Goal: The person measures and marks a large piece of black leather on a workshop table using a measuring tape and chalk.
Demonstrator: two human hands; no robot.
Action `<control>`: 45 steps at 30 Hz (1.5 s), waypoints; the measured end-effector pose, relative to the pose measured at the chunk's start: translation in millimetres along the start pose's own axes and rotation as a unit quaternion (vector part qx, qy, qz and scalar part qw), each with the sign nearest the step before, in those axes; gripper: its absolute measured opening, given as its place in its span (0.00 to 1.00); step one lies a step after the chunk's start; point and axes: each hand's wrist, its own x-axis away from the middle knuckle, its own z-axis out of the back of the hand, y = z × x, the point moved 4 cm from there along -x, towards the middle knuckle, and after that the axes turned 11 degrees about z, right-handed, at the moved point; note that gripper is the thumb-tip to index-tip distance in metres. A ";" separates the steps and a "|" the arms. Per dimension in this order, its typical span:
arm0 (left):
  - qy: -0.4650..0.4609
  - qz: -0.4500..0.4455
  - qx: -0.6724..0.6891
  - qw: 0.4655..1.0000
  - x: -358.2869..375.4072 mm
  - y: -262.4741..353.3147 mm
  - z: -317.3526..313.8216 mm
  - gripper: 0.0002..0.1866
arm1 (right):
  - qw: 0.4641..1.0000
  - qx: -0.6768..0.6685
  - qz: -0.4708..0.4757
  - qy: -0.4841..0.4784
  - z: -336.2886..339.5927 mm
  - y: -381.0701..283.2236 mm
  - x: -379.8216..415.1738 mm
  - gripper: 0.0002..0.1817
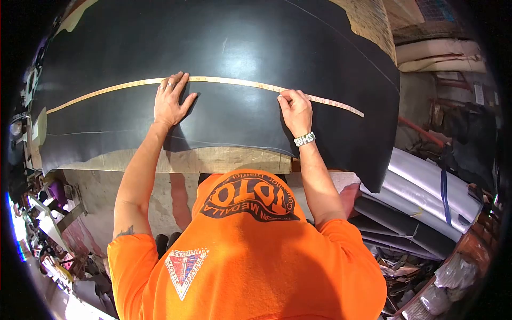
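A large black sheet that looks like leather [234, 122] is spread over a wooden table. Across it, from left to right, runs a pale measuring tape [229, 80] in a shallow curve. My left hand [172, 101] lies flat on the sheet, its fingertips over the tape and the thumb held apart. Farther right, my right hand [297, 111] is closed, with thumb and fingertips pinching the tape. The tape's right end rests on the sheet beyond that hand. A small part of the tape is hidden under my left fingers.
The wooden table edge [213, 161] shows below the sheet. Silver and dark rolls [426, 184] lie at the lower right, with pale rolls [442, 56] at the upper right. Cluttered scraps [58, 234] sit at the lower left. A thin pale line crosses the sheet's upper right.
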 end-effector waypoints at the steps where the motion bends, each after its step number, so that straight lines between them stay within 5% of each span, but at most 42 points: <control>1: -0.001 -0.001 0.003 1.000 -0.2 -0.9 0.5 0.32 | 1.000 0.001 -0.001 -0.004 0.0 -1.5 -0.6 0.05; 37: 0.014 -0.013 0.003 1.000 -0.5 -2.0 1.5 0.31 | 0.999 0.033 -0.001 -0.042 -4.5 -7.3 -9.7 0.04; 45: 0.014 -0.011 0.008 1.000 -0.8 -5.0 -3.6 0.31 | 0.992 0.014 -0.007 -0.125 4.8 -31.6 30.6 0.04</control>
